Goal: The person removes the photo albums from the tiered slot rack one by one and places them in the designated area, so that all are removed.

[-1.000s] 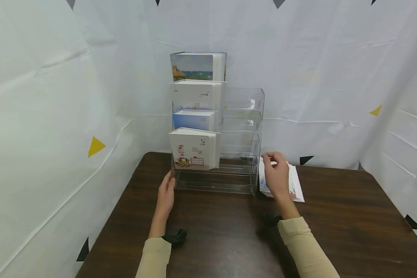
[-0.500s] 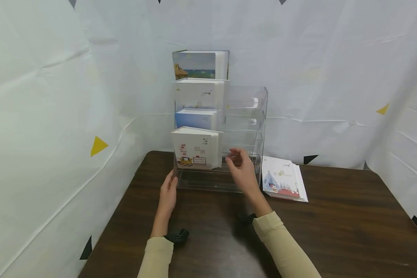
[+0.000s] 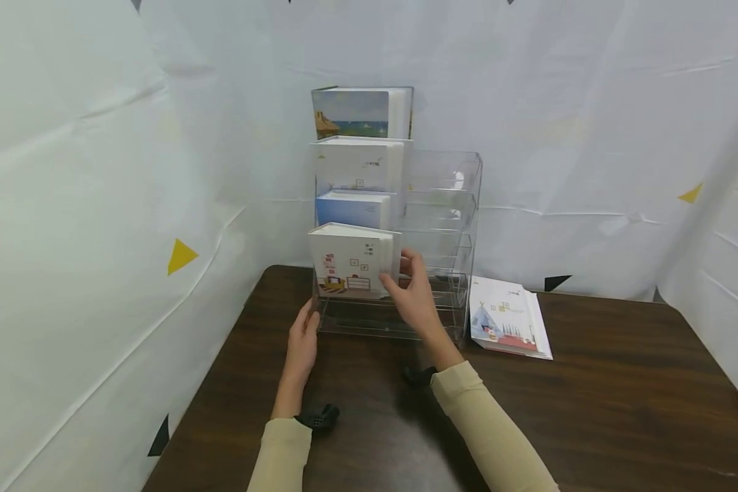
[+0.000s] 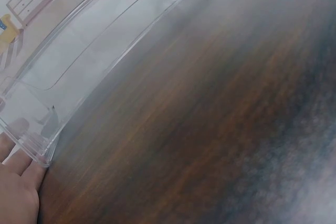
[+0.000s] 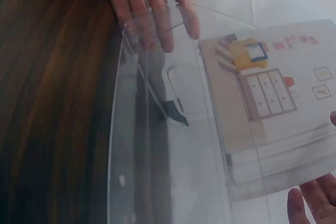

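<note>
In the head view, a clear tiered rack [image 3: 445, 242] stands on the dark wooden table, with several books in its left half. Lowest and frontmost is a white book [image 3: 344, 263] with a room drawing on its cover. My right hand [image 3: 415, 294] holds this book by its right edge, thumb on the cover and fingers around the edge; in the right wrist view the cover [image 5: 268, 93] shows close up. My left hand [image 3: 303, 338] rests at the rack's lower left corner, fingers extended along the clear side panel [image 5: 147, 61] in the right wrist view.
Behind the white book rise a blue book [image 3: 353, 210], another white book [image 3: 357, 164] and a seaside-picture book [image 3: 359, 113] at the top. Right of the rack, a tent-picture book [image 3: 504, 318] lies flat on the table [image 3: 603, 383]. White sheeting [image 3: 566, 116] surrounds the table.
My right hand has moved left from above the flat-lying tent-picture book to the front white book and taken hold of its right edge. The left hand has stayed at the rack's corner.
</note>
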Motion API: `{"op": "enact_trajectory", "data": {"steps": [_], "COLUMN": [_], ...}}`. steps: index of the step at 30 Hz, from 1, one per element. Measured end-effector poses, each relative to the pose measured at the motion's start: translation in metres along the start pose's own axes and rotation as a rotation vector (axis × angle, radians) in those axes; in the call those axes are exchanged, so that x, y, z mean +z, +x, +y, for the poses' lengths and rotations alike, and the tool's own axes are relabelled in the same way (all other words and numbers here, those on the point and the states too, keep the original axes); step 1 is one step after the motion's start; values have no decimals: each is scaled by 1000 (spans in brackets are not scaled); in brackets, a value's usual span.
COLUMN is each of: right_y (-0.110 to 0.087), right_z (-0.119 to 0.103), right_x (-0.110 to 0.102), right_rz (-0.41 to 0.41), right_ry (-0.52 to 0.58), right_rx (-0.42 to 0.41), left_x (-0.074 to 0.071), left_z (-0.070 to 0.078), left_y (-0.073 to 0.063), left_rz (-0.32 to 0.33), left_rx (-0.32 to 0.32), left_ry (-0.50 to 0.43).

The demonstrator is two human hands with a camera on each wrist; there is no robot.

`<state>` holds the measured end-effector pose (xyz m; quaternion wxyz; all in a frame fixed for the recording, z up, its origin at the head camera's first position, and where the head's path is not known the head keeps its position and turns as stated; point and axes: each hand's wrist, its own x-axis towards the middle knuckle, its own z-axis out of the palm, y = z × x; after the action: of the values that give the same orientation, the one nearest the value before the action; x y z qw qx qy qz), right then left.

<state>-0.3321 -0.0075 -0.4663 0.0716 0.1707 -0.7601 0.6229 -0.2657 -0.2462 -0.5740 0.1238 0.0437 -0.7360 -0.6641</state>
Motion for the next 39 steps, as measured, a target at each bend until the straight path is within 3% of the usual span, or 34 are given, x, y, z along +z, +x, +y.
{"op": "enact_trajectory", "data": {"steps": [9,22,39], "right_y": [3,7,5], "right_z": [6,5,6], "right_x": [6,6,7], "right_rz": [-42,-64,-19], "right_ry": [62,57,80], "right_rx": [46,60,54], "left_x": [2,1,0], "left_z": [-1,1,-1], "left_y": [1,1,-1], "left_rz": [-4,1,9], "left_rx": [17,10,-8], "left_ry": [0,-1,16]}}
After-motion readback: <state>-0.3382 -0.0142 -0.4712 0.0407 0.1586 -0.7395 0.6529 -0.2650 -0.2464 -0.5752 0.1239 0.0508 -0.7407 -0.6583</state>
